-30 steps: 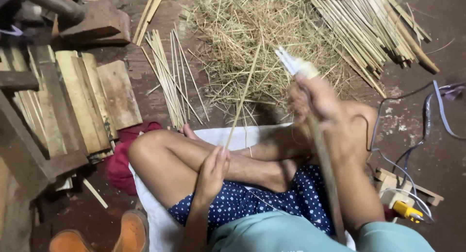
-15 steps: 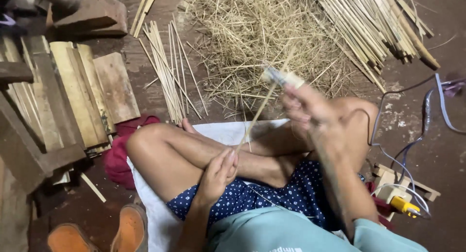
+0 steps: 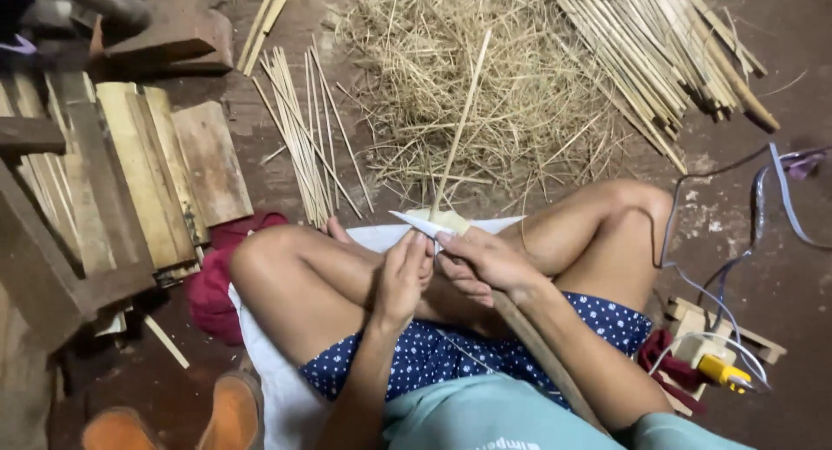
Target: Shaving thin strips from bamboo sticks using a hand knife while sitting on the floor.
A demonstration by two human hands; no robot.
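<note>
Now both hands have come down to the lap: the right hand [image 3: 490, 264] (raised high a second ago) grips a long-handled knife [image 3: 425, 225], and the left hand [image 3: 400, 277] pinches a thin bamboo strip [image 3: 459, 125] against its blade, the strip's far end over the heap of shavings [image 3: 485, 86], so cutting resumes.

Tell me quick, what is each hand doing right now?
Left hand: closed on the thin bamboo strip, pinching its near end.
Right hand: closed on a knife with a long wooden handle, blade against the strip.
</note>
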